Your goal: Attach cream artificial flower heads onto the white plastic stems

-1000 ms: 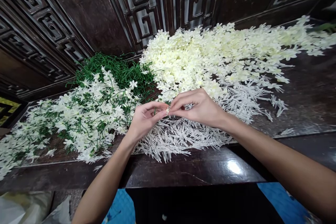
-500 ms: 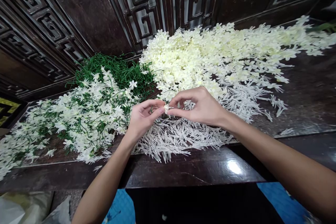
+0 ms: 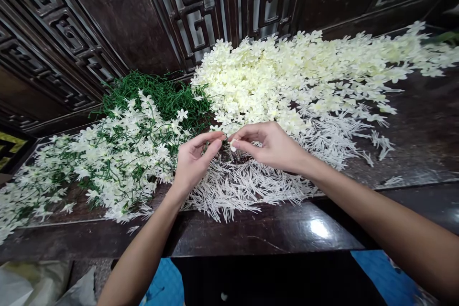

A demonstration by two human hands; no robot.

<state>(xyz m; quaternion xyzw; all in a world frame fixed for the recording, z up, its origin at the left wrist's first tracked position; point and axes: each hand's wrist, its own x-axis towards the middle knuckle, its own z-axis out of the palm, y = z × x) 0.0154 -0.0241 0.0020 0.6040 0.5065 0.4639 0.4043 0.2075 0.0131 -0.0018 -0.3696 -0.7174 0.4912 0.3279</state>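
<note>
A small white artificial flower (image 3: 233, 145) is pinched between the thumb and fingers of my right hand (image 3: 267, 146). Just left of it, thumb and forefinger of my left hand (image 3: 195, 155) come together in a pinch; whatever sits between those tips is too small to make out. The fingertips of both hands are close to each other. Below and right of them spread white thread-like stamens (image 3: 251, 184). Behind the hands lies a heap of loose cream-white blossoms (image 3: 265, 76).
White flowers on green stems (image 3: 132, 153) are piled at the left, in front of a bundle of bare green stems (image 3: 154, 93). Everything rests on a dark polished wooden bench (image 3: 265, 236) with a carved back (image 3: 190, 5). A pale bag (image 3: 32, 282) lies at the lower left.
The fingertips were together around the flower; now they have parted slightly. The flower has shifted a little right and stays in my right hand's pinch. The piles look the same.
</note>
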